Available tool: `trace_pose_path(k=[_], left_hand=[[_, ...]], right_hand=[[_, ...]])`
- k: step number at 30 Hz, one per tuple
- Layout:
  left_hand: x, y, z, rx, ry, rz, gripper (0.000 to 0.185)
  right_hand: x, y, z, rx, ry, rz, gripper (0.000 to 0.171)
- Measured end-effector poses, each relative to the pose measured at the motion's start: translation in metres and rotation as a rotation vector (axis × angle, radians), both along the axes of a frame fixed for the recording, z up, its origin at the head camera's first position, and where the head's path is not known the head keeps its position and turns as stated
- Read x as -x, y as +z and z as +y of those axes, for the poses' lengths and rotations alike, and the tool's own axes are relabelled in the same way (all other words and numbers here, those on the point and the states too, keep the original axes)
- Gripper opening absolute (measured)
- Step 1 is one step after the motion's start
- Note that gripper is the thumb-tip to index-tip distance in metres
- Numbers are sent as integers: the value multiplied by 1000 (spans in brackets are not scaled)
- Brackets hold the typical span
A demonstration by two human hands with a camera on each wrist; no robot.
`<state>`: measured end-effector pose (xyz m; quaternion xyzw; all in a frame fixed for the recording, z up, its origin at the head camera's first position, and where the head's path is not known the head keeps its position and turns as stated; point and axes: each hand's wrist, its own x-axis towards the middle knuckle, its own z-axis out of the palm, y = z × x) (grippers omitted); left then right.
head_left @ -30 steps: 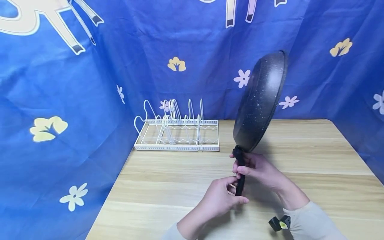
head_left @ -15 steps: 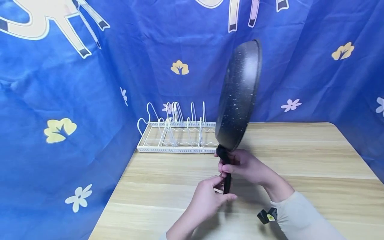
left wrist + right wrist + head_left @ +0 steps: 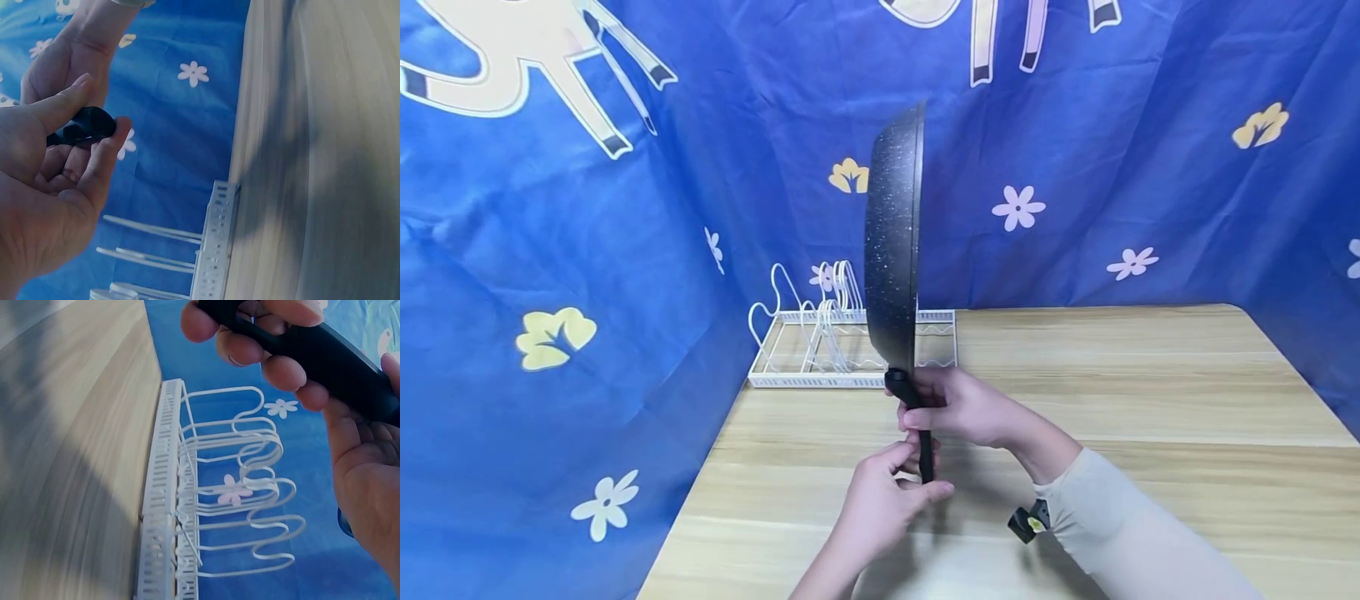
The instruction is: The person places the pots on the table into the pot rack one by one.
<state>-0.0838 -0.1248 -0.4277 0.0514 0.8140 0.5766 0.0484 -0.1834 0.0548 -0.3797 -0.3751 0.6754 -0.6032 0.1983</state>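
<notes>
Two hands carry one black speckled frying pan [image 3: 895, 250], which stands on edge in the air, rim up and handle [image 3: 917, 425] pointing down toward the person, just in front of the white wire rack [image 3: 820, 346] at the back left of the wooden table [image 3: 1150, 392]. The right hand [image 3: 962, 408] wraps its fingers round the upper part of the handle, close under the pan's body, and the left hand [image 3: 880, 500] pinches the handle's lower end between thumb and curled fingers; the left wrist view shows that black end [image 3: 87, 125] caught in the fingertips. The step in hand looks like the carry toward the rack, with the pan already turned to the upright pose that the dividers [image 3: 250, 487] would take. The next move, as I judge it, calls for lining the pan's thin edge with one gap between the wire loops and lowering it straight, keeping it from tipping sideways against them. Behind everything hangs a blue flowered cloth [image 3: 1150, 167].
</notes>
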Motion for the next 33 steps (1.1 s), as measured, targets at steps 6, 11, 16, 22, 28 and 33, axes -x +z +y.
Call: trace_pose_path(k=[6,11,16,22,28,33], left_hand=[[2,0,-8,18,23,6,37],[4,-2,-8,31,26,23,38],[5,-4,-7,43,24,12,38],[5,-12,-9,49,17,-17,41],[3,-20,-11,37,-3,-39,42],[7,-23,-13,66,-8,-25,40]], right_hand=[[8,-1,-11,22,62,-36,40],[14,-6,-13,13,65,-72,39],[20,-14,-14,20,90,-137,41],[26,-30,-15,73,133,-249,44],[28,-47,-17,86,142,-310,43],[31,-53,-20,99,143,-361,42]])
